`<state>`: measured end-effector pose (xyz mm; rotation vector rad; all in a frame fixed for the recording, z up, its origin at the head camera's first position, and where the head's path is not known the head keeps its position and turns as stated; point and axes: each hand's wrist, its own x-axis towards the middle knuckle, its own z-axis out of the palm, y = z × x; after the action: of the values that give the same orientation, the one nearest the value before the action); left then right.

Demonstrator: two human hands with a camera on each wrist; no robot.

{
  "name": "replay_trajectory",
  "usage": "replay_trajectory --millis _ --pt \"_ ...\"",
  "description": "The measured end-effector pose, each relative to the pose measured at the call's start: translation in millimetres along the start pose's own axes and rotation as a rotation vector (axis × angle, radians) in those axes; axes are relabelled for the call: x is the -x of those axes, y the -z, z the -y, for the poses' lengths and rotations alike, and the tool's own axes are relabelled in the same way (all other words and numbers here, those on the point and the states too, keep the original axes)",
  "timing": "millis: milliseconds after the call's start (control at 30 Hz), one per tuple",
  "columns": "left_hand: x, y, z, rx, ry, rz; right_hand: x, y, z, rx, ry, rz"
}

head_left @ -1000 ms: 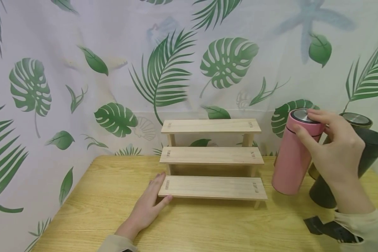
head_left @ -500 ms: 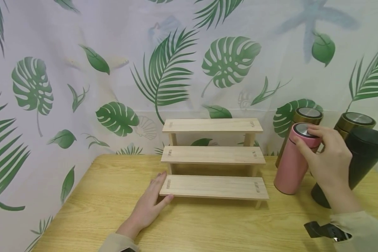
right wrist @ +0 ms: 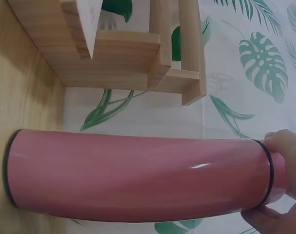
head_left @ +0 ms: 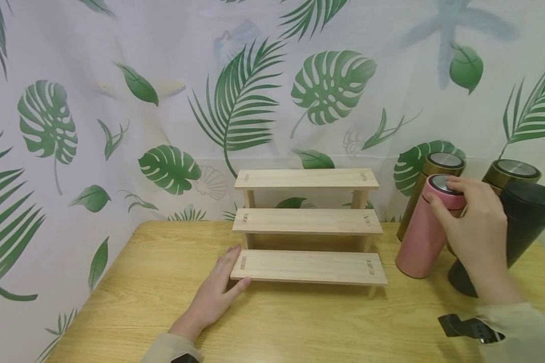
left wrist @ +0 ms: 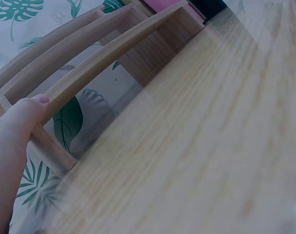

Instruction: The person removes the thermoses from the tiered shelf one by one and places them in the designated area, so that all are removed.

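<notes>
A pink thermos (head_left: 420, 237) stands on the table to the right of a three-step wooden display rack (head_left: 306, 267). My right hand (head_left: 479, 227) grips its lid from above, thumb on the near left side. In the right wrist view the base of the pink thermos (right wrist: 138, 175) meets the table and its lid is between thumb and fingers. My left hand (head_left: 215, 287) holds the left end of the lowest step, thumb at the front edge and fingers along the side. The left wrist view shows the thumb (left wrist: 33, 105) over the step's edge; the other fingers are hidden there.
Behind the pink thermos is a gold-brown thermos (head_left: 411, 201). Another gold-topped thermos (head_left: 510, 174) and a black tumbler (head_left: 531, 217) stand at the right, partly behind my right hand. A leaf-print cloth (head_left: 254, 101) hangs behind the wooden table (head_left: 300, 327).
The pink thermos has come down onto the table in my right hand, uncovering the gold-brown thermos behind it. My left hand has stayed on the rack.
</notes>
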<state>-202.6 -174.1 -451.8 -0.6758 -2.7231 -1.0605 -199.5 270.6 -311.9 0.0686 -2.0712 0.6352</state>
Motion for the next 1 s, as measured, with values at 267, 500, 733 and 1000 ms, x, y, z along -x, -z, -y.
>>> replay_trajectory --millis 267,500,733,1000 --pt "-0.9 1.1 -0.7 -0.005 -0.005 -0.009 2.7 -3.5 -0.9 0.045 0.017 0.002" --pt "-0.8 1.3 0.3 -0.012 -0.010 0.001 6.4 -4.4 -3.5 0.022 0.054 0.008" --pt "0.6 -0.6 0.8 -0.011 -0.012 0.001 12.5 1.6 3.7 0.062 0.250 -0.056" --pt "1.7 -0.3 0.3 -0.016 -0.005 0.000 39.0 -13.6 24.0 0.043 0.594 0.025"
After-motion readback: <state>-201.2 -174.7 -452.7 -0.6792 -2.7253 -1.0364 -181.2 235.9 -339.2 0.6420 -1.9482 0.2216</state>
